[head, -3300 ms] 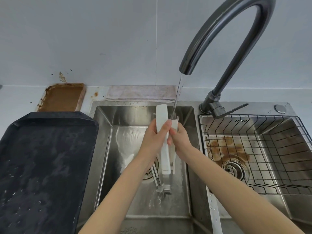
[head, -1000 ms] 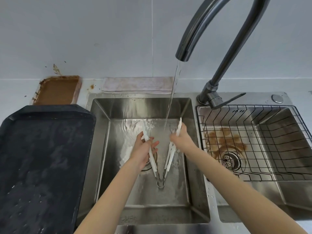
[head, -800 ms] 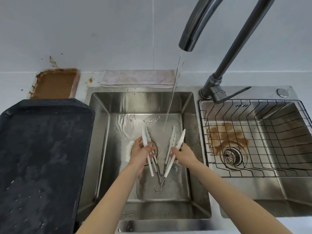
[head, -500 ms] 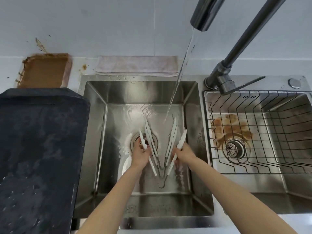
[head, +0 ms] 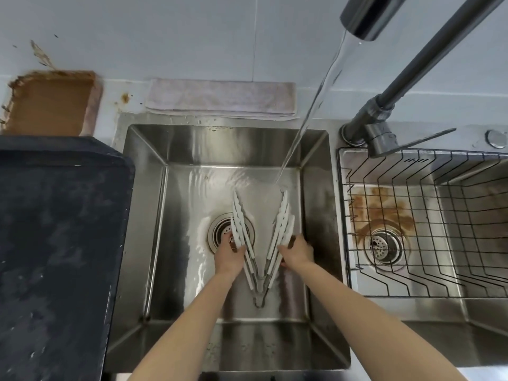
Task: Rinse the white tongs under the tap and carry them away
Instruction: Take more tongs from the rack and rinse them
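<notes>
White tongs [head: 280, 228] with a metal hinge end lie spread in a V low in the left sink basin [head: 143, 221], tips pointing away from me. There look to be two pairs nested together. My left hand [head: 229, 255] grips the left arms and my right hand [head: 297, 251] grips the right arms. The dark tap [head: 365, 17] curves in from the upper right. Its water stream [head: 310, 105] runs and lands on the basin floor just beyond the right tips.
A black tray [head: 55, 243] covers the counter on the left. A brown-stained tray [head: 49, 103] and a folded cloth [head: 220, 100] lie at the back. The right basin holds a black wire rack [head: 426, 229] over a rust-stained drain.
The tongs and both hands have dropped lower into the basin and come out from under the stream. The view has moved closer over the sink.
</notes>
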